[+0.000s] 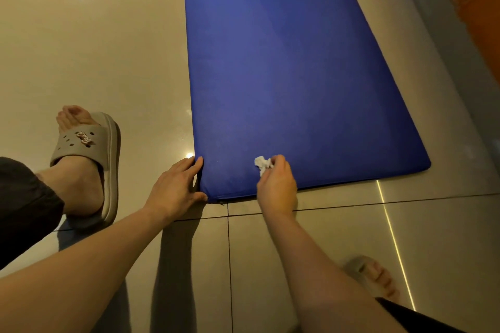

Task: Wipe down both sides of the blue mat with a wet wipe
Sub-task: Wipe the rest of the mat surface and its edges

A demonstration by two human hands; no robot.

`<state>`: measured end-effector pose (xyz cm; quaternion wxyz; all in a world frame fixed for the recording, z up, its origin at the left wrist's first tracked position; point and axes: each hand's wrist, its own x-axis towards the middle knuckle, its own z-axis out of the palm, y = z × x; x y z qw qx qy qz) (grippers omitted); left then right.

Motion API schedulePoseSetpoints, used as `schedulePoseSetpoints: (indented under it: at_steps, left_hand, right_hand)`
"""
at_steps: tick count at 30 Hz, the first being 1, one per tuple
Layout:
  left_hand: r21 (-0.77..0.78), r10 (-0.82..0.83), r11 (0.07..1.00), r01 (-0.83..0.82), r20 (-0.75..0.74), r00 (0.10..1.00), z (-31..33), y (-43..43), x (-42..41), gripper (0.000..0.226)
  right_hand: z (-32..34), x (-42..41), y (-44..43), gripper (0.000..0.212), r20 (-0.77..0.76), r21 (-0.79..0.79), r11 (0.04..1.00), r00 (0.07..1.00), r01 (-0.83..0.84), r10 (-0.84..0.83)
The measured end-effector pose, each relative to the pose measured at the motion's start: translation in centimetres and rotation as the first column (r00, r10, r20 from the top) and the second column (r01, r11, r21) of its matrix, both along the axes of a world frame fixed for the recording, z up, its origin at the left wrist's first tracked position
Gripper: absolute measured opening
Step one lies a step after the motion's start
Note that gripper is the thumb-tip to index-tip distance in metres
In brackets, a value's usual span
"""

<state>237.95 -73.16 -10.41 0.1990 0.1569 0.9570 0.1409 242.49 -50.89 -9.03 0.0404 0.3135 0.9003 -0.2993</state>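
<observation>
Lying flat on the tiled floor [94, 48], the mat [284, 76] is blue and long, running away from the camera to the top of the frame, its near short edge just ahead of both grips; edge thick and padded; small zip pull [221, 202] at the near left corner; near right corner rounded. Wipe [262, 164] is white, crumpled into a small wad, over the mat's top face just inside the near edge, left of its middle; right grip [277, 184] pinching the wipe, fingers curled round it, knuckles up, wad sticking out past the fingertips on the left; whether the wipe presses on the mat or sits just off it, cannot tell. Left grip [176, 186] on the mat's near left corner; fingers along the left side edge, thumb against the near edge, corner clasped between them; corner down on the floor. Both forearms bare, reaching in from the bottom of the frame. Left foot in a grey slipper [81, 143] on the floor left of the mat, apart from it, near the left grip; dark trouser leg [21, 203] at the left edge. Right foot [378, 278] at lower right, blurred, behind the right forearm. Floor glossy beige with light glints and one bright streak; orange surface [476, 8] at top right beyond a grey strip.
</observation>
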Motion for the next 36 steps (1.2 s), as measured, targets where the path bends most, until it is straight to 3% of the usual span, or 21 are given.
schedulePoseSetpoints:
  at_steps: [5, 8, 11, 13, 16, 20, 22, 24, 26, 27, 29, 30, 32, 34, 36]
  left_hand:
    - [0.008, 0.001, 1.000, -0.001, -0.009, 1.000, 0.0, -0.1, 0.0, 0.097]
    - [0.052, 0.013, 0.999, -0.012, -0.013, 1.000, -0.3, -0.2, 0.3, 0.099]
    - [0.153, 0.130, 0.980, -0.124, -0.027, 0.991, -0.6, -0.5, 1.4, 0.098]
    - [0.133, 0.230, 0.966, -0.222, -0.044, 0.972, -0.8, -0.5, 2.4, 0.095]
    - [0.145, 0.346, 0.930, -0.337, -0.041, 0.937, -0.9, -0.5, 3.7, 0.090]
    - [0.271, 0.378, 0.888, -0.373, 0.035, 0.925, 0.4, 0.7, 3.9, 0.071]
    - [0.368, 0.404, 0.839, -0.400, 0.071, 0.912, 1.3, 1.9, 3.5, 0.049]
    - [0.416, 0.417, 0.802, -0.429, 0.125, 0.900, 1.8, 3.1, 2.8, 0.033]
    - [0.445, 0.400, 0.776, -0.447, 0.202, 0.894, 1.9, 4.2, 2.1, 0.034]
    - [0.444, 0.392, 0.774, -0.451, 0.224, 0.892, 1.9, 4.6, 1.7, 0.036]
    - [0.396, 0.399, 0.804, -0.444, 0.196, 0.896, 1.7, 5.1, 1.1, 0.034]
    - [0.353, 0.403, 0.831, -0.431, 0.151, 0.902, 1.5, 5.2, 0.8, 0.029]
    - [0.258, 0.384, 0.885, -0.387, 0.067, 0.921, 1.3, 4.9, 0.3, 0.019]
    - [0.182, 0.383, 0.908, -0.378, 0.009, 0.924, 1.3, 4.3, -0.1, 0.013]
    - [0.169, 0.451, 0.880, -0.443, -0.010, 0.892, 1.3, 3.3, -0.2, 0.008]
  right_hand:
    - [-0.8, 0.5, -3.8, 0.020, 0.016, 0.081, 0.951, 0.954, -0.299, 0.299]
    - [-0.9, 1.3, -5.6, 0.027, -0.069, 0.070, 0.901, 0.899, -0.428, 0.432]
    - [-1.2, 2.0, -6.5, 0.027, -0.050, 0.084, 0.791, 0.790, -0.606, 0.611]
    - [-1.3, 1.8, -6.6, 0.024, 0.011, 0.102, 0.730, 0.734, -0.676, 0.679]
    - [-0.8, 0.2, -6.6, 0.025, 0.050, 0.083, 0.742, 0.747, -0.665, 0.663]
    - [0.9, -2.7, -7.0, 0.018, 0.014, -0.088, 0.937, 0.940, -0.339, 0.341]
    - [1.2, -3.6, -6.8, 0.012, 0.034, -0.222, 0.927, 0.948, -0.303, 0.318]
    - [1.7, -4.3, -5.7, 0.010, 0.047, -0.396, 0.857, 0.925, -0.329, 0.377]
    - [2.2, -5.2, -4.0, 0.020, 0.053, -0.499, 0.807, 0.918, -0.318, 0.394]
    - [2.4, -5.7, -3.1, 0.024, 0.048, -0.460, 0.817, 0.908, -0.349, 0.415]
    - [2.8, -7.0, -1.5, 0.030, 0.075, -0.160, 0.835, 0.837, -0.526, 0.542]
    - [2.8, -7.7, -0.7, 0.037, 0.119, 0.027, 0.783, 0.780, -0.622, 0.615]
    - [2.7, -9.2, 0.8, 0.072, 0.252, 0.240, 0.615, 0.660, -0.751, 0.707]
    - [2.6, -10.9, 2.2, 0.120, 0.432, 0.266, 0.491, 0.557, -0.830, 0.709]
    - [2.2, -12.4, 3.2, 0.141, 0.537, 0.219, 0.451, 0.493, -0.865, 0.684]
